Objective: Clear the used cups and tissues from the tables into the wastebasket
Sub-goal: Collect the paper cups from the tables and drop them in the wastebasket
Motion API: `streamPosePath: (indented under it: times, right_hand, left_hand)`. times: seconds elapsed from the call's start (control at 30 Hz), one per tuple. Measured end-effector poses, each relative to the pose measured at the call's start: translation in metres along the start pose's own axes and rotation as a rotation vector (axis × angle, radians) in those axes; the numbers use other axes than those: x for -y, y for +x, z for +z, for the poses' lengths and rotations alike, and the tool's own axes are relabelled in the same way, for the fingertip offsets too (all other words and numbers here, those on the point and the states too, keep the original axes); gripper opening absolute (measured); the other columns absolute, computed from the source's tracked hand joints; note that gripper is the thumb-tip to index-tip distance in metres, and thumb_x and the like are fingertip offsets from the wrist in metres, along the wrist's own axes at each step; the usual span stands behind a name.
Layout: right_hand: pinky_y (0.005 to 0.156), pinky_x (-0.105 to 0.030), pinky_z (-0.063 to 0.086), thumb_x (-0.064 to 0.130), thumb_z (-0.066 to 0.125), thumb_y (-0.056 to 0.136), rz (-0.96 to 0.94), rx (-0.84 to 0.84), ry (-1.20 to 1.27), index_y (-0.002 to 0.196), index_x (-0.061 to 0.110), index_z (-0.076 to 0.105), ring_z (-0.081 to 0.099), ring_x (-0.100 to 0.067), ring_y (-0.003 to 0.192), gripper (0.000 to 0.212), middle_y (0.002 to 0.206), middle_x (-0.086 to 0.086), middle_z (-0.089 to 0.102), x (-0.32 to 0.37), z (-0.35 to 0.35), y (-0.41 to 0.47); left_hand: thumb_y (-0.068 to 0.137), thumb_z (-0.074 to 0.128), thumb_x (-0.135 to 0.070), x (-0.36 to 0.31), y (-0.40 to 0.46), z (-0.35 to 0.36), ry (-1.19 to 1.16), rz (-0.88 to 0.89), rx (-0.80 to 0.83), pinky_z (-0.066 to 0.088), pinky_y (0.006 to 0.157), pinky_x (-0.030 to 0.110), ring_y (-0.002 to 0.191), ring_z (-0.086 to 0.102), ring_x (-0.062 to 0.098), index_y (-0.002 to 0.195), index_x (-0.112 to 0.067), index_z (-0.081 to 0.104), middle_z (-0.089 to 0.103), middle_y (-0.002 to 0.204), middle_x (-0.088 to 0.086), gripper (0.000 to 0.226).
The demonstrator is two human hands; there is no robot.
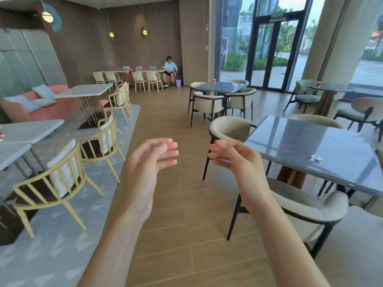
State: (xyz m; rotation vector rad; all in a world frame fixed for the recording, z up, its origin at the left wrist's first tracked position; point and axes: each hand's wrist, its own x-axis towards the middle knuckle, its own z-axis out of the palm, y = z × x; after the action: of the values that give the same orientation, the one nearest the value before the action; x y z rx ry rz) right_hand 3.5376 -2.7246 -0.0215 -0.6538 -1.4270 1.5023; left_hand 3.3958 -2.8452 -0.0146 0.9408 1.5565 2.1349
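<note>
Wooden floor (176, 214) under both raised arms. Left hand (149, 162) and right hand (234, 160) face each other, apart, fingers loosely bent, holding nothing. Crumpled white tissue (315, 158) lies on near grey table (300, 146), right of right hand. Red cup (214, 80) stands on farther grey table (223, 88); second red cup (319, 84) on round table (335, 88) by window. Purple wastebasket (178, 83) on floor far back, beside seated person (170, 72).

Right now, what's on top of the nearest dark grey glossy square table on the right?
A crumpled white tissue lies on the dark grey glossy square table. Its right end is out of frame.
</note>
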Motion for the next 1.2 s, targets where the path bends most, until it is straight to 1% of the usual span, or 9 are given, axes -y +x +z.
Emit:
streamPosePath:
  times: [0.17, 0.27, 0.33, 0.53, 0.63, 0.8, 0.93, 1.13, 1.2]
  right_hand:
    - [0.093, -0.04, 0.057, 0.001, 0.058, 0.097, 0.047, 0.06, 0.03, 0.1, 0.005, 0.072, 0.073, -0.028, 0.094, 0.016, 0.104, -0.016, 0.077, -0.036, 0.01, 0.144]
    - [0.085, -0.03, 0.058, 0.002, 0.058, 0.097, 0.035, 0.098, 0.043, 0.103, 0.003, 0.072, 0.072, -0.02, 0.09, 0.016, 0.105, -0.015, 0.077, -0.04, 0.017, 0.23]
    - [0.083, -0.027, 0.057, 0.003, 0.059, 0.097, 0.035, 0.115, 0.049, 0.101, 0.006, 0.073, 0.072, -0.021, 0.092, 0.015, 0.105, -0.014, 0.077, -0.042, 0.024, 0.278]
    - [0.092, -0.037, 0.057, 0.005, 0.06, 0.097, 0.032, 0.147, 0.038, 0.098, 0.01, 0.073, 0.074, -0.025, 0.096, 0.014, 0.104, -0.012, 0.078, -0.084, 0.054, 0.4]
    - [0.095, -0.039, 0.057, 0.006, 0.06, 0.097, 0.05, 0.132, 0.016, 0.099, 0.011, 0.073, 0.073, -0.028, 0.1, 0.014, 0.105, -0.012, 0.077, -0.117, 0.075, 0.459]
    - [0.096, -0.043, 0.056, 0.008, 0.063, 0.096, 0.075, 0.09, -0.019, 0.1, 0.01, 0.072, 0.074, -0.027, 0.097, 0.01, 0.107, -0.015, 0.076, -0.16, 0.12, 0.574]
    - [0.094, -0.038, 0.057, 0.008, 0.063, 0.095, 0.063, 0.02, -0.022, 0.106, 0.004, 0.072, 0.072, -0.03, 0.102, 0.015, 0.109, -0.016, 0.076, -0.172, 0.147, 0.668]
    - [0.09, -0.034, 0.058, 0.01, 0.064, 0.096, 0.053, -0.066, -0.014, 0.102, 0.004, 0.073, 0.071, -0.032, 0.103, 0.013, 0.108, -0.016, 0.076, -0.2, 0.158, 0.792]
    - [0.092, -0.036, 0.057, 0.01, 0.063, 0.096, 0.052, -0.078, -0.011, 0.101, 0.005, 0.073, 0.071, -0.033, 0.102, 0.012, 0.107, -0.016, 0.076, -0.218, 0.161, 0.834]
  left_hand:
    - [0.101, 0.051, -0.001, 0.037, 0.132, 0.043, 0.019, 0.015, -0.04, 0.059, 0.086, 0.04, 0.1, 0.073, 0.031, 0.095, -0.009, 0.072, 0.076, 0.101, 0.011, 0.024]
    - [0.101, 0.051, -0.002, 0.046, 0.206, 0.065, 0.021, 0.063, -0.055, 0.06, 0.086, 0.039, 0.098, 0.073, 0.028, 0.095, -0.009, 0.072, 0.076, 0.102, 0.012, 0.023]
    - [0.101, 0.051, -0.001, 0.057, 0.248, 0.073, 0.029, 0.061, -0.076, 0.061, 0.086, 0.04, 0.098, 0.073, 0.029, 0.096, -0.008, 0.072, 0.076, 0.102, 0.013, 0.023]
    - [0.101, 0.051, -0.001, 0.114, 0.366, 0.08, 0.024, 0.035, -0.108, 0.061, 0.087, 0.041, 0.097, 0.073, 0.03, 0.095, -0.007, 0.071, 0.076, 0.099, 0.012, 0.023]
    - [0.1, 0.051, -0.001, 0.153, 0.434, 0.078, 0.0, 0.017, -0.094, 0.06, 0.086, 0.041, 0.097, 0.073, 0.029, 0.093, -0.009, 0.072, 0.076, 0.099, 0.011, 0.023]
    - [0.1, 0.051, 0.0, 0.21, 0.567, 0.072, -0.055, -0.028, -0.079, 0.06, 0.085, 0.041, 0.093, 0.074, 0.026, 0.093, -0.009, 0.072, 0.077, 0.098, 0.011, 0.024]
    - [0.1, 0.05, 0.0, 0.23, 0.677, 0.081, -0.056, -0.032, -0.016, 0.061, 0.085, 0.04, 0.095, 0.074, 0.027, 0.094, -0.009, 0.072, 0.077, 0.099, 0.012, 0.024]
    - [0.1, 0.051, 0.0, 0.277, 0.8, 0.107, -0.057, -0.056, 0.072, 0.061, 0.084, 0.039, 0.095, 0.073, 0.028, 0.096, -0.007, 0.072, 0.076, 0.1, 0.014, 0.023]
    - [0.1, 0.051, 0.0, 0.301, 0.838, 0.115, -0.039, -0.069, 0.075, 0.06, 0.083, 0.039, 0.094, 0.073, 0.028, 0.095, -0.006, 0.072, 0.076, 0.1, 0.014, 0.023]
